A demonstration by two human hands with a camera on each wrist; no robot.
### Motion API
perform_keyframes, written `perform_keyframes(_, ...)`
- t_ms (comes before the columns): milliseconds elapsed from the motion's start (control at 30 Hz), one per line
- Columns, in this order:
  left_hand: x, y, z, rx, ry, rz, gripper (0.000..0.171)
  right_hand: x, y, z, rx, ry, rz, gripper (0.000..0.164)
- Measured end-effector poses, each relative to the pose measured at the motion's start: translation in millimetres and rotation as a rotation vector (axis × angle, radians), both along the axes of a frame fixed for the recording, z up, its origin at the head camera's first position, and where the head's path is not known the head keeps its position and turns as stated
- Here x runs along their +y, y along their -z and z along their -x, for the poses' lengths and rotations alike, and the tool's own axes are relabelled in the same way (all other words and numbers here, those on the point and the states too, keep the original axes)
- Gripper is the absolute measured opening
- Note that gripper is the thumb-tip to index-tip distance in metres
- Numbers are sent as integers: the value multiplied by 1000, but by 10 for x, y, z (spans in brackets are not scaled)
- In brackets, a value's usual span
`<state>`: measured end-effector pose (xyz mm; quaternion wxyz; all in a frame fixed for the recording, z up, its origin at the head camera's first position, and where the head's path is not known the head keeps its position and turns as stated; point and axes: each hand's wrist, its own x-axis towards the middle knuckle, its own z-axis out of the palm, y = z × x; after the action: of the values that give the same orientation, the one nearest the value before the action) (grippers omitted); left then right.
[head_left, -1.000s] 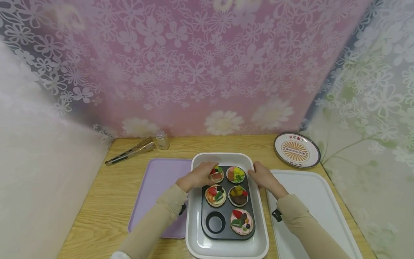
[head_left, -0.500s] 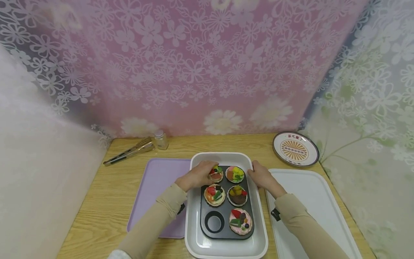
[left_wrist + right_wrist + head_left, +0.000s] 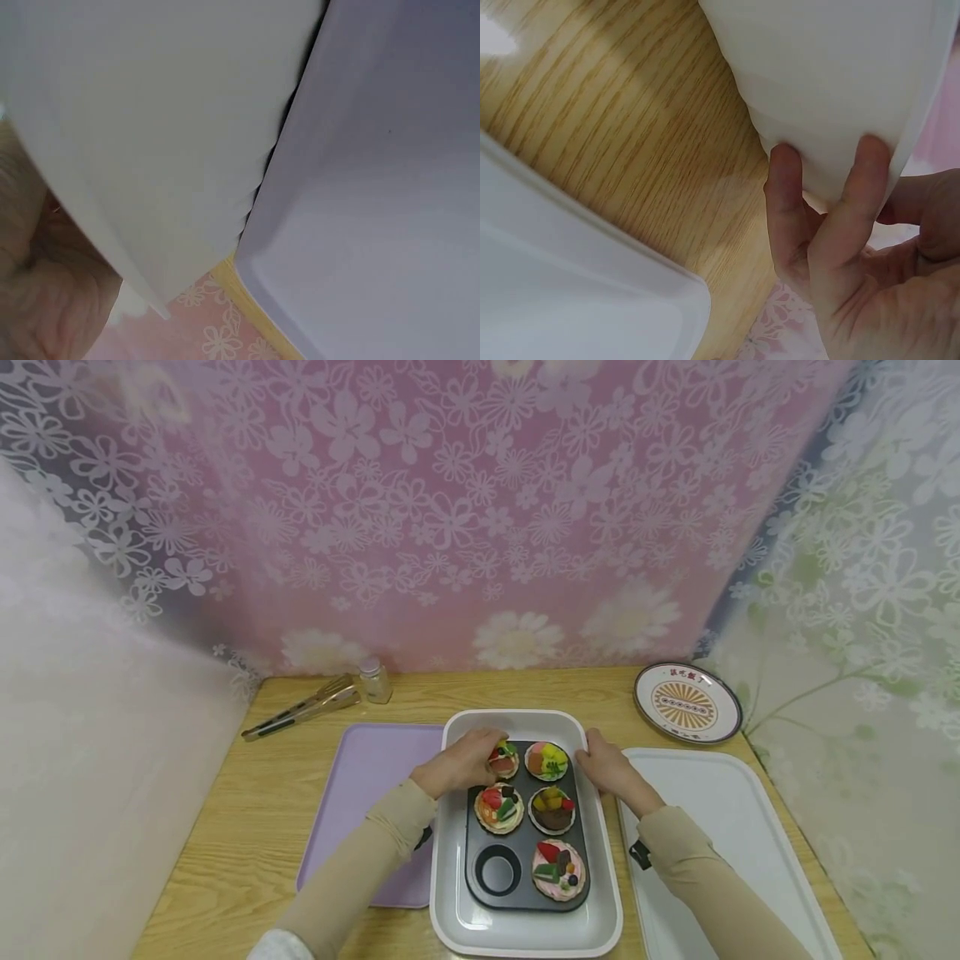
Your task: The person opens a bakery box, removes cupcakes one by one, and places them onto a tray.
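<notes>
Your left hand (image 3: 461,764) pinches the tart (image 3: 504,764) at the far-left corner of the muffin pan (image 3: 524,897); your right hand (image 3: 611,768) clamps fingers on the right edge of the white tray (image 3: 517,933), probably for steadying it

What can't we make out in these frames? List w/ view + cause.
Head: the left hand partly covers the top-left tart, so whether it grips it is unclear.
Left wrist: that hand is cut off by the left edge, its fingertips hidden behind the white basin.
Right wrist: the basin rim hides the thumb tip of the right hand.
Head: the jar's contents, too small.
Head: the white tray's near end, cut off by the bottom edge.
</notes>
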<state>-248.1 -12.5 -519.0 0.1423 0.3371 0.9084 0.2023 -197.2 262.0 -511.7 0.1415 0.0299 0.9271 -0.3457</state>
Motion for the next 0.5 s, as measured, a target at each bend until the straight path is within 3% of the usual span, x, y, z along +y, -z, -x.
perform_keyframes(233,4,-26,3,44,21,27,73,-4,-5,0,2,-4,2,32)
perform_keyframes(500,3,12,25,47,12,11,70,18,40,23,4,-8,-8,32)
